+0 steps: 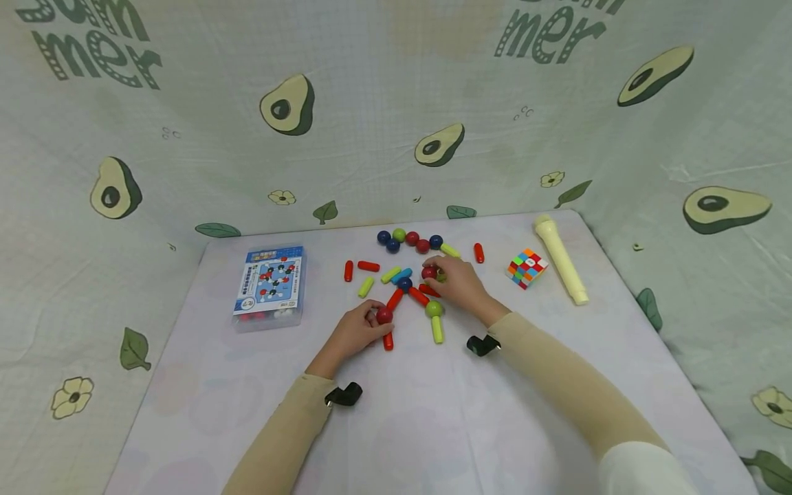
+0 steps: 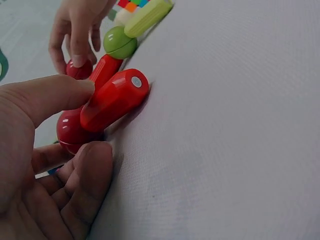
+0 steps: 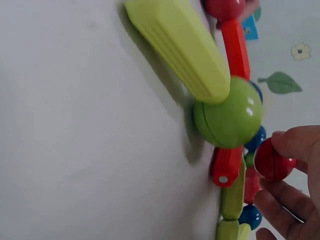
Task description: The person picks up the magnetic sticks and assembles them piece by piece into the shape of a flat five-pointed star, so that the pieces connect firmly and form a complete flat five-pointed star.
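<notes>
A molecule-model piece lies on the table, with a blue ball (image 1: pixel 405 283) at its hub. Red rods (image 1: pixel 418 296) link this hub to a green ball (image 1: pixel 434 309) and to a red ball (image 2: pixel 70 127). My left hand (image 1: pixel 357 326) grips that red ball between thumb and fingers, and a short red rod (image 2: pixel 115 100) sticks out of it toward me. From the green ball a yellow-green rod (image 3: pixel 182 50) also points my way. Beyond the green ball, my right hand (image 1: pixel 460 283) pinches a separate red ball (image 3: pixel 274 160) by its fingertips.
Loose red and yellow-green rods (image 1: pixel 366 287) lie around the model, with a row of balls (image 1: pixel 412 238) behind. A plastic kit box (image 1: pixel 269 287) stands at left. To the right are a puzzle cube (image 1: pixel 526 268) and a pale yellow stick (image 1: pixel 562 260).
</notes>
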